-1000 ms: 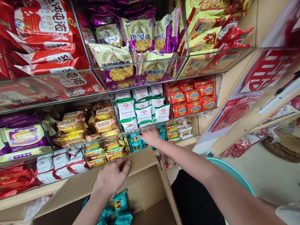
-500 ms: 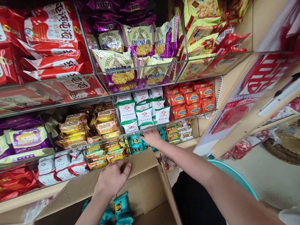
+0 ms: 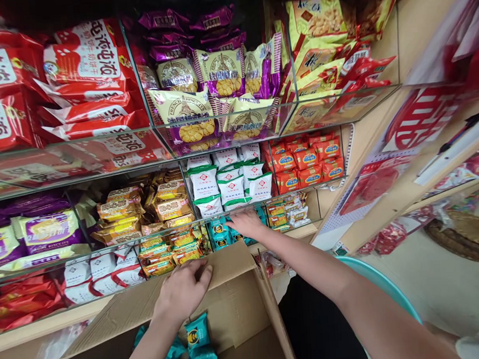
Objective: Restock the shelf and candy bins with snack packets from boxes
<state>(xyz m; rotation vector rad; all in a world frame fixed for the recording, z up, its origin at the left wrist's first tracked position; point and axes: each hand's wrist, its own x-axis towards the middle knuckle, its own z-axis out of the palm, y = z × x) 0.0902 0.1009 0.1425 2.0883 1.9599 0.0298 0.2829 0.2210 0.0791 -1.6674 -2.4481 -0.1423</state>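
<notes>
My left hand [image 3: 184, 289] rests on the upper flap of an open cardboard box [image 3: 237, 306], its fingers curled over the flap. Inside the box lie several teal packets [image 3: 197, 332]. My right hand [image 3: 245, 222] reaches into a low shelf compartment that holds more teal packets [image 3: 220, 232]. Its fingers lie over those packets, and their tips are partly hidden, so any hold is unclear. Green-and-white packets [image 3: 232, 190] stand just above my right hand.
A glass-fronted shelf edge [image 3: 127, 241] runs above the lower compartments. Small yellow-green packets [image 3: 187, 253] lie left of the teal ones. A turquoise basin [image 3: 390, 284] stands on the floor at right, near my right arm.
The view has shifted slightly, so the shelves and box sit a little lower in it. Both hands keep nearly the same places, at the flap and at the teal packets.
</notes>
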